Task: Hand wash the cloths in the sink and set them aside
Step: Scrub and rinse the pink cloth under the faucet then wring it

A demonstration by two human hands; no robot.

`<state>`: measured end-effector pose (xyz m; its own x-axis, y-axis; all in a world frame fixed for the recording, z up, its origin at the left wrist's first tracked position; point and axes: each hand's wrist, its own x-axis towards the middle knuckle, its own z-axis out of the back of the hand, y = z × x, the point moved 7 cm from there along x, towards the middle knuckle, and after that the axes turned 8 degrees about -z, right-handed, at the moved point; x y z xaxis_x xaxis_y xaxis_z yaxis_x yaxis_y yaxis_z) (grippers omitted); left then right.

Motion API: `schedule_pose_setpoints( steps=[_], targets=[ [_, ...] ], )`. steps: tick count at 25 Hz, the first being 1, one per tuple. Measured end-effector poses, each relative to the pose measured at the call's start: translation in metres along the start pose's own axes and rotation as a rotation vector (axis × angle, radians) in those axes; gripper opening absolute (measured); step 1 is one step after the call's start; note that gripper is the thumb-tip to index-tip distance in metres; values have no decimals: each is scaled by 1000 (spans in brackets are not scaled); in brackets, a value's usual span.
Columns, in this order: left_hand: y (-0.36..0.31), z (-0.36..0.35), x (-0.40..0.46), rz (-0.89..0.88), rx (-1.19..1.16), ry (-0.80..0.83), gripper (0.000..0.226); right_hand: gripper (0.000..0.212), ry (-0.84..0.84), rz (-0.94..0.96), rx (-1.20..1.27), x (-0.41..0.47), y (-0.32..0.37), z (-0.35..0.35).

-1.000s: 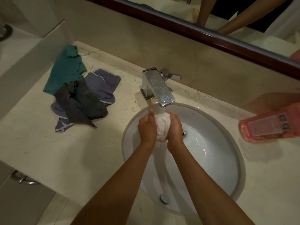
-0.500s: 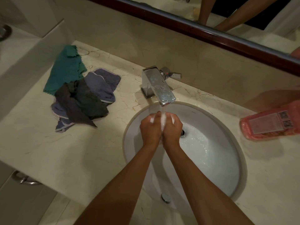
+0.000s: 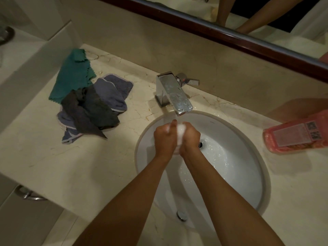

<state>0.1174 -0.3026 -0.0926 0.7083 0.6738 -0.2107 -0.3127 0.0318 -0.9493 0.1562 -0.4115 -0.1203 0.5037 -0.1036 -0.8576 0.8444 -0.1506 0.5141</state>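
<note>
Over the white oval sink [image 3: 248, 174], just under the chrome tap [image 3: 174, 93], my left hand [image 3: 164, 139] and my right hand [image 3: 190, 139] squeeze a bunched white cloth [image 3: 181, 132] between them. Only a small strip of the cloth shows between the hands; it looks wet or soapy. Water runs into the bowl beside the drain [image 3: 201, 144]. On the counter to the left lies a pile of cloths: a green one [image 3: 72, 75], a blue-grey one [image 3: 113, 91] and a dark grey one [image 3: 90, 110] on top.
A pink soap bottle [image 3: 296, 134] lies on its side on the marble counter at the right edge. A mirror with a dark wooden frame [image 3: 230, 34] runs along the back wall. The counter's front edge [image 3: 53, 197] drops off at the lower left.
The cloth was visible as a larger bundle between my hands; my hands have closed tighter around it and keep rubbing it under the tap.
</note>
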Motion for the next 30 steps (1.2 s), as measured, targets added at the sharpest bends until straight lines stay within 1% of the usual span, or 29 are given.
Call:
schedule_pose_setpoints(
  steps=[1, 3, 4, 6, 8, 9, 11, 13, 14, 16, 17, 18, 20, 21, 22, 24, 25, 26, 28, 30],
  targets=[
    [-1, 0, 1, 3, 17, 16, 43, 21, 31, -68, 1, 0, -2, -1],
    [-1, 1, 1, 32, 31, 40, 46, 36, 108, -185, -4, -4, -5, -3],
    [0, 2, 3, 59, 25, 54, 50, 40, 134, -203, -11, -6, -4, -4],
    [3, 2, 6, 108, 10, 89, 52, 37, 144, -133, -8, -7, 4, -2],
    [3, 4, 9, 100, 5, 111, 43, 29, 214, -66, 53, -7, 11, -2],
    [2, 6, 11, 73, -13, 116, 37, 29, 234, -50, 37, -6, 12, 0],
    [2, 8, 13, 25, -56, 122, 33, 36, 237, -58, -138, 0, 8, 7],
    [9, 8, 11, 65, -110, 112, 33, 44, 290, -105, -266, 0, 0, 9],
    [12, 7, 10, 105, -135, 113, 31, 48, 317, -109, -262, 0, -2, 9],
    [19, 5, 12, 181, -139, 156, 27, 50, 336, -58, -196, -4, 0, 8],
    [21, 2, 14, 221, -132, 192, 28, 49, 319, -4, -194, -5, 3, 8],
    [23, 0, 15, 261, -113, 236, 35, 47, 295, 69, -223, -4, 8, 8],
    [25, -3, 15, 295, -10, 335, 54, 38, 231, 228, -276, -5, 20, 9],
    [24, -5, 14, 265, 28, 368, 55, 32, 194, 280, -253, -6, 25, 10],
    [20, -7, 13, 210, 17, 379, 48, 26, 152, 302, -206, -7, 29, 13],
    [13, -12, 11, 115, -100, 359, 31, 20, 89, 274, -121, -5, 32, 18],
    [11, -12, 10, 100, -150, 341, 32, 19, 71, 247, -94, -4, 32, 19],
    [13, -12, 9, 103, -191, 330, 40, 20, 43, 220, -85, -2, 32, 22],
    [19, -14, 6, 124, -257, 361, 56, 28, -38, 180, -123, 3, 34, 31],
    [26, -16, 2, 149, -329, 433, 54, 29, -61, 151, -149, 5, 35, 38]
  ],
)
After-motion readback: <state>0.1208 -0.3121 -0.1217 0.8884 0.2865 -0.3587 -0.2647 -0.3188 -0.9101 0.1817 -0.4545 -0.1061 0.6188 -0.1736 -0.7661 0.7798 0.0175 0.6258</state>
